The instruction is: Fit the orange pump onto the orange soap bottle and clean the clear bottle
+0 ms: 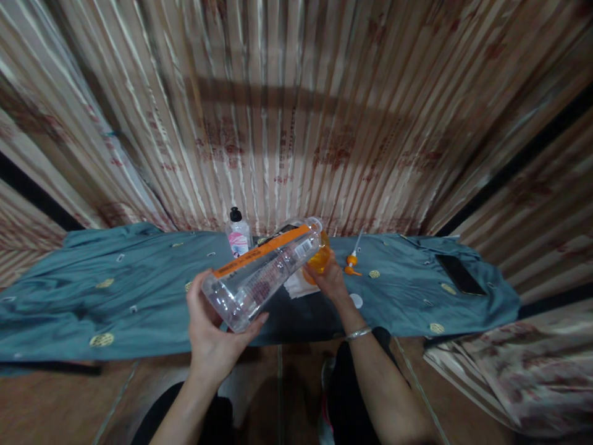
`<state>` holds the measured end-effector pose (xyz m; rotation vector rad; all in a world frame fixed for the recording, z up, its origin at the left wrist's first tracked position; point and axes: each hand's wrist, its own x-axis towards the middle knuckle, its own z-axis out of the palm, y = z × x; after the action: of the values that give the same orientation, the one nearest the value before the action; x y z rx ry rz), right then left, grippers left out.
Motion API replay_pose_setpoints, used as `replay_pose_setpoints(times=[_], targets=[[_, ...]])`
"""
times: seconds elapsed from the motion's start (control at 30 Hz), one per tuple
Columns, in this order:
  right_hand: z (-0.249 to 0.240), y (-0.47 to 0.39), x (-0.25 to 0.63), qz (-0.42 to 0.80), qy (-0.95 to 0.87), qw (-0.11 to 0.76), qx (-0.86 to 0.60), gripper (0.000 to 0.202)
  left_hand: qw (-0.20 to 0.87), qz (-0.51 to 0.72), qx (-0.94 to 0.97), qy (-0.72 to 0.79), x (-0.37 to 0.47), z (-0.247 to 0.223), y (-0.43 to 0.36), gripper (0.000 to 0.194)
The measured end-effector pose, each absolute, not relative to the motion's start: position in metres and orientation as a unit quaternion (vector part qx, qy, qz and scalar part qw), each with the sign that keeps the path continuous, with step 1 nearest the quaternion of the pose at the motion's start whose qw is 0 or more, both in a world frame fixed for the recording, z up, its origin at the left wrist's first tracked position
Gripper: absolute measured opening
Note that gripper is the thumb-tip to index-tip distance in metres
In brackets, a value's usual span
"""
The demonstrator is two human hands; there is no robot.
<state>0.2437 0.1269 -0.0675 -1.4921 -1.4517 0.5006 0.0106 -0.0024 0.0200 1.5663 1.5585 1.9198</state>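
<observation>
A large clear plastic bottle [259, 278] with an orange label strip is tilted over the table, its neck up and to the right. My left hand [217, 337] is wrapped around its base. My right hand [331, 275] grips a smaller bottle of orange liquid [319, 259], partly hidden behind the clear bottle's neck. The two bottles meet near the neck; whether their mouths touch I cannot tell. An orange pump top [353, 264] with a thin tube lies to the right of my right hand. White tissue [299, 285] lies beneath the bottles.
A clear bottle with a black cap and pink label [238, 235] stands at the back, left of the hands. A dark phone [459, 274] lies far right. A white round disc [356, 301] is near my right wrist. Teal patterned cloth [152, 290] covers the table; a curtain hangs behind.
</observation>
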Motion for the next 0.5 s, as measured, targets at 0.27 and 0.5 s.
replay_pose_setpoints(times=[0.27,0.5], targets=[[-0.0708,0.1285,0.2430,0.185,-0.596,0.477,-0.619,0.070,0.126,0.656,0.513,0.539,0.0120,0.0223,-0.0025,0.088],[-0.0687,0.1275,0.2431,0.191,-0.600,0.472,-0.617,0.068,0.130,0.659,0.506,0.541,0.0123,0.0256,-0.0024,0.088]])
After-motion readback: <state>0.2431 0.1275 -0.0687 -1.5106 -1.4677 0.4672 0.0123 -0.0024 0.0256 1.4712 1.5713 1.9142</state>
